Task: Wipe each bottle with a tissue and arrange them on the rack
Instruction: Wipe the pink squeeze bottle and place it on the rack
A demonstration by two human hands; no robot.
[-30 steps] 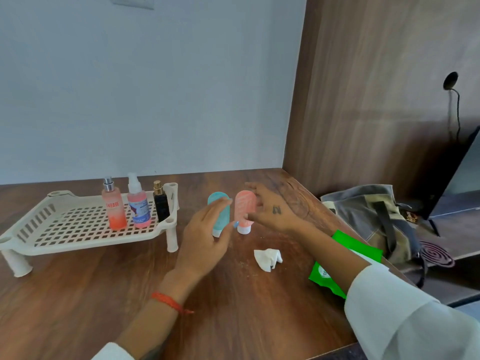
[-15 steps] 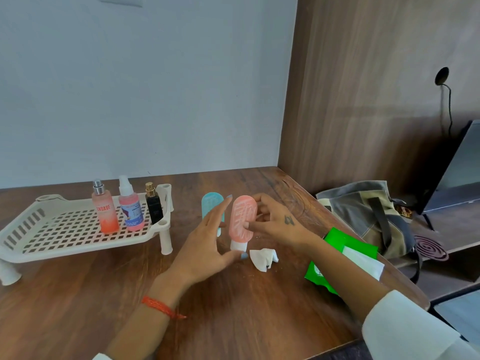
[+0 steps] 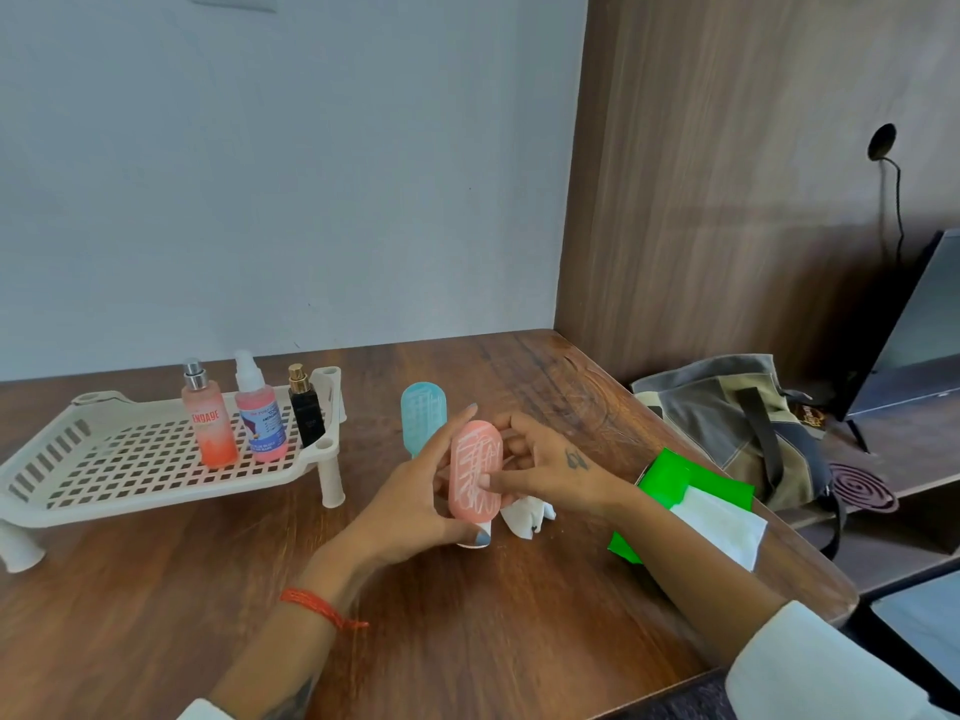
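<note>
You hold the pink bottle (image 3: 475, 467) between both hands above the wooden table (image 3: 467, 641), its long axis near upright and leaning slightly, rounded end up, white cap down. Your left hand (image 3: 415, 504) wraps its left side with fingers curled around the body; your right hand (image 3: 550, 472) pinches it from the right, thumb pressed on its front. One blue bottle (image 3: 423, 426) stands upright on the table just behind, cap down. Three bottles stand upright at the right end of the white rack (image 3: 104, 470): an orange spray bottle (image 3: 208, 426), a pink spray bottle (image 3: 260, 418) and a small black bottle (image 3: 306, 413). One crumpled tissue (image 3: 524, 517) lies on the table beneath your right hand.
</note>
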